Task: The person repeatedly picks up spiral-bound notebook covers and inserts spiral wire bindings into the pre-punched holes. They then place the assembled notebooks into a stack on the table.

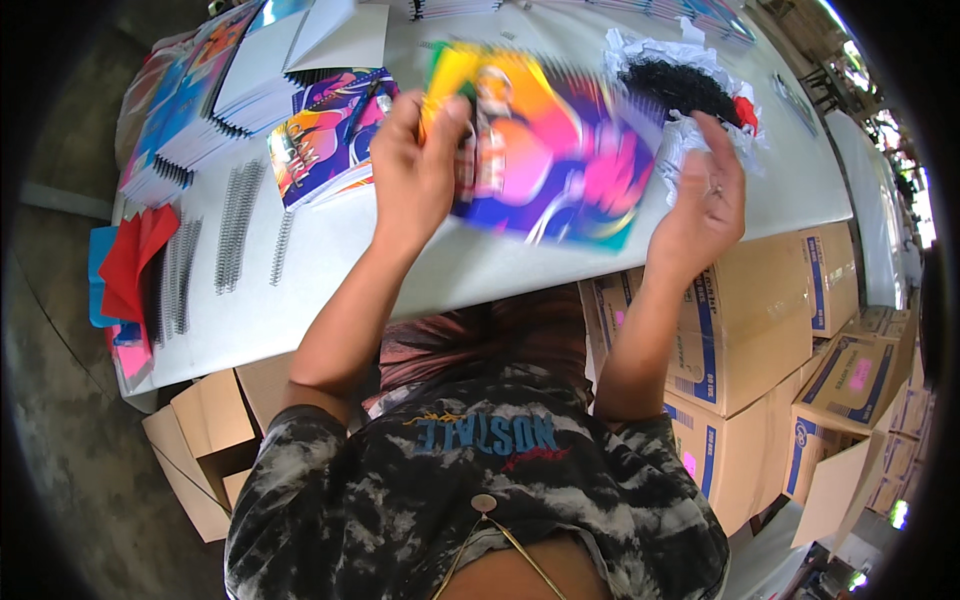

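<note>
- Over the white table [330,250], a colourful notebook [560,150] is held up in the air, pretty blurred.
- It's pinched at its left end by the left hand [415,150], thumb pressed flat on the cover; fingers underneath can't be made out. Probably gripped by the end so the rest is left free.
- Nothing seems to be held by the right hand [708,195]: fingers loosely spread, just beside the notebook's right end, maybe kept close for support.
- Long axis is laid roughly left to right, slanted down toward the right; the coiled edge is pointed away from the body.
- Loose metal coils [237,225] are lined up at the left, probably so they're easily reached; black coils [680,90] are bunched on crumpled paper [680,150] at the right.
</note>
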`<state>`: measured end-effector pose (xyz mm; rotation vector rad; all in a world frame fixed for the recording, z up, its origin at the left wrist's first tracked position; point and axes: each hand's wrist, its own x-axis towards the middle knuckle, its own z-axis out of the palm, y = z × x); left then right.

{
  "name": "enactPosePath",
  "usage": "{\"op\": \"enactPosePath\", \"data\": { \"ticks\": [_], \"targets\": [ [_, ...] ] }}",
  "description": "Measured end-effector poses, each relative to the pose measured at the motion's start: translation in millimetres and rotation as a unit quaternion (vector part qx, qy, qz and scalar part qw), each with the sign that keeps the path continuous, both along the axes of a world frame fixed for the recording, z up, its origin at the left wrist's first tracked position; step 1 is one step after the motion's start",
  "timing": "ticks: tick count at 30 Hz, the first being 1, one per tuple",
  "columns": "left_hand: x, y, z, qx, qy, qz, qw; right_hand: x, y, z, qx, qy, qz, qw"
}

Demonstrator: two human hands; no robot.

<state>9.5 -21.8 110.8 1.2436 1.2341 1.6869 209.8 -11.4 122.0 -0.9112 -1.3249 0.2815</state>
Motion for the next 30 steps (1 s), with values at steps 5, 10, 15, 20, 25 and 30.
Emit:
{"op": "enactPosePath", "data": {
  "ticks": [5, 10, 15, 20, 25, 30],
  "targets": [
    [27.7, 66.8, -54.1, -0.053, 0.113, 0.159, 0.979, 23.3, 59.2, -104.0, -0.142, 0.136, 0.034, 0.980],
    [11.6, 68.0, -93.3, -0.074, 0.297, 0.190, 0.933, 5.4, 65.5, -156.8, -0.189, 0.071, -0.019, 0.979],
    [-42.8, 25.4, -42.4, 0.082, 0.513, 0.194, 0.832, 2.6, 52.2, -144.9, -0.161, 0.079, -0.065, 0.982],
    [-106.2, -14.7, -90.6, 0.017, 0.685, 0.194, 0.702, 0.8, 46.7, -141.8, -0.032, -0.062, -0.157, 0.985],
    [-134.4, -10.5, -59.1, -0.101, 0.539, 0.183, 0.816, -6.5, 39.2, -132.4, 0.055, -0.127, -0.192, 0.972],
    [-157.7, -0.7, -7.7, 0.126, 0.618, 0.312, 0.711, -42.5, 8.0, -112.7, -0.019, 0.023, 0.012, 0.999]
  ]
}}
